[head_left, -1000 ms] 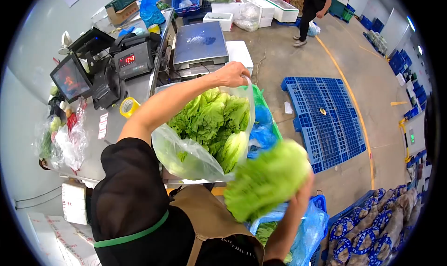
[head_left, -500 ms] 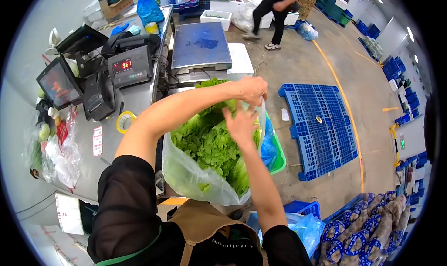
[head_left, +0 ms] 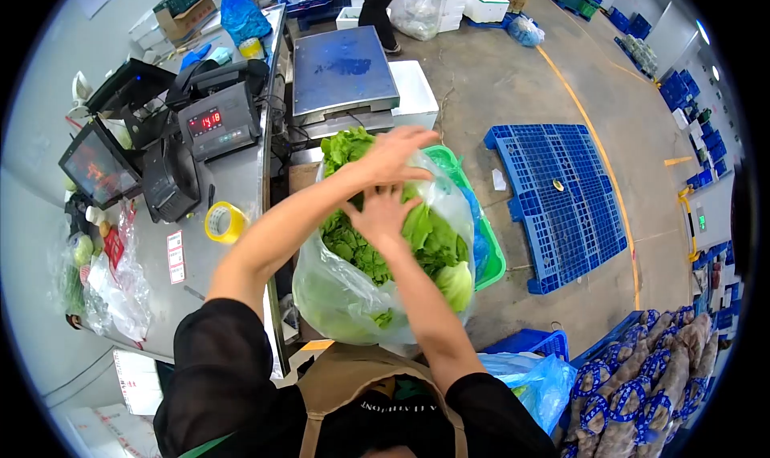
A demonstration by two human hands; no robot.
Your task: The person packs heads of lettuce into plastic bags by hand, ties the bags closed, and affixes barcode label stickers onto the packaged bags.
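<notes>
A clear plastic bag (head_left: 345, 301) full of leafy green lettuce (head_left: 437, 241) stands open in front of me, over a green basket (head_left: 491, 267). My left hand (head_left: 395, 155) is above the bag's far side, fingers spread, holding nothing. Just below it, my right hand (head_left: 383, 213) presses on the lettuce with its fingers apart. A pale lettuce head (head_left: 455, 285) lies at the bag's near right side. Beyond the bag is a platform scale (head_left: 341, 69), and its display (head_left: 210, 121) is lit red on the left.
A steel counter (head_left: 216, 257) on the left carries screens and yellow tape (head_left: 224, 222). A blue pallet (head_left: 561, 205) lies on the floor at right. Netted sacks (head_left: 642, 378) and a blue crate (head_left: 529, 343) are at lower right. Another person's legs (head_left: 381, 13) show beyond the scale.
The lettuce my right hand carried is out of that hand. My left hand has let go of the bag's rim and opened. The other person has moved left.
</notes>
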